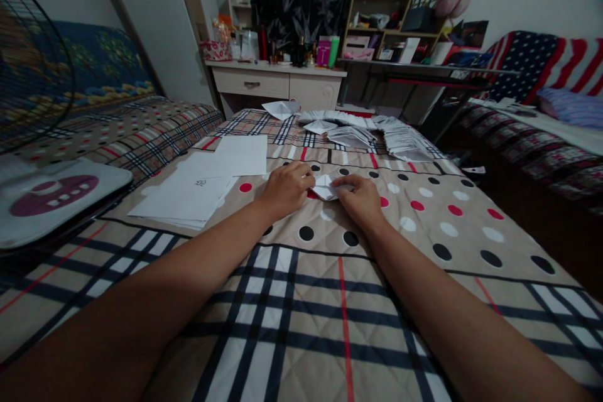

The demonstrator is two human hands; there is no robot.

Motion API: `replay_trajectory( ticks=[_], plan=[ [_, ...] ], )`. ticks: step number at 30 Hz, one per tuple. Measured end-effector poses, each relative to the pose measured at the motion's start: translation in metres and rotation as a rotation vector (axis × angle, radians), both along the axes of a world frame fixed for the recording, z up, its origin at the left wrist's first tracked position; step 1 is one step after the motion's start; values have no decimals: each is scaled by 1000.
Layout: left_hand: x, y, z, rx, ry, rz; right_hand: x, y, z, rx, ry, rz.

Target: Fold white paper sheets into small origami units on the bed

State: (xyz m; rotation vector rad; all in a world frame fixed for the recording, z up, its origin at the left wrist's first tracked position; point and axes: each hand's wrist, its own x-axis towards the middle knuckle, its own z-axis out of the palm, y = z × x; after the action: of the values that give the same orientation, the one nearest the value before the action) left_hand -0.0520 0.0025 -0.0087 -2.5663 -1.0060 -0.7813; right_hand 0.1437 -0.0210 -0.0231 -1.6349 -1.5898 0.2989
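Two hands meet at one small folded white paper [324, 189]: the right hand [362, 199] pinches its right side, while the left hand [289, 188] curls fingers against its left corner, grip unclear. The soft quilted bedspread [320, 345] beneath the fingertips could give, skewing a crease; uneven pulling between them might tear it.

Surroundings, from my fingers [346, 181] out
Fan [35, 66] left; dresser [271, 83] straight ahead; shelf unit [384, 31] ahead-right; starry, striped cloth [532, 63] far right.
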Motion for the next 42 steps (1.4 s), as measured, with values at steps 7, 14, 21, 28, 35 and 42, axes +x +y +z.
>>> replay_trajectory(
  ticks=[7,14,21,28,35,42],
  plan=[
    [2,0,-2,-34,12,38,-5,-4,5,-43,-103,13],
    [3,-3,-1,-56,-5,50,-1,-2,8,-86,-33,64],
    [3,-2,-1,-65,-84,-25,1,0,4,-90,7,71],
    [-2,7,-7,-150,-187,19,6,3,1,-121,148,189],
    [-4,13,-14,-191,-278,54,7,5,-3,-75,276,241],
    [-2,5,-4,-248,-260,99,9,6,-3,-29,346,268]
  ],
)
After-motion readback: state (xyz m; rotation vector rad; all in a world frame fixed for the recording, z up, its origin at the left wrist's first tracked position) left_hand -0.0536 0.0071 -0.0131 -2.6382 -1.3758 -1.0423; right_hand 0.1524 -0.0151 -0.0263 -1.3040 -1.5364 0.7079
